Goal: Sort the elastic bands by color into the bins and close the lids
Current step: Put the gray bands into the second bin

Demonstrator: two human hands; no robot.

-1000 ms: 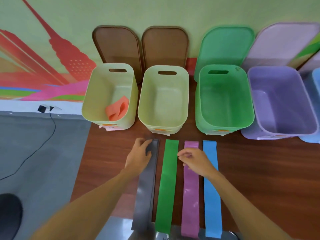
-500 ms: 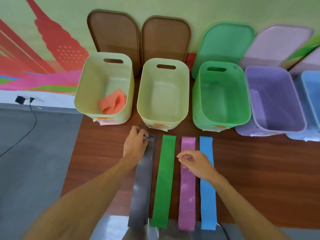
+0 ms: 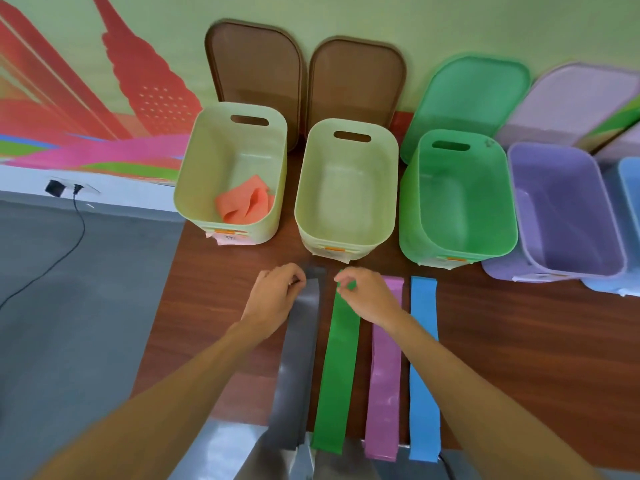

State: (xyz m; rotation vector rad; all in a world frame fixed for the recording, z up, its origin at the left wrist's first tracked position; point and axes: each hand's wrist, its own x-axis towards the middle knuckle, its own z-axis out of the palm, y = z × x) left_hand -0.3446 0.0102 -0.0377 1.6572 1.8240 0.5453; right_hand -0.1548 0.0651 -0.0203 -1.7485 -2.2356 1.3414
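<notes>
Right hand [image 3: 367, 297] has hopped from the flat pink stretchy band [image 3: 384, 375] to the flat green stretchy band [image 3: 339, 368].
Its curled fingers pinch the green band's top end. The left hand [image 3: 275, 297] still pinches the top of the flat grey stretchy band [image 3: 298, 358], so these two likely go next. Four bands lie on the table, counting the flat blue stretchy band [image 3: 424, 358]. One crumpled orange band [image 3: 246, 202] sits in the leftmost of five open bins.
</notes>
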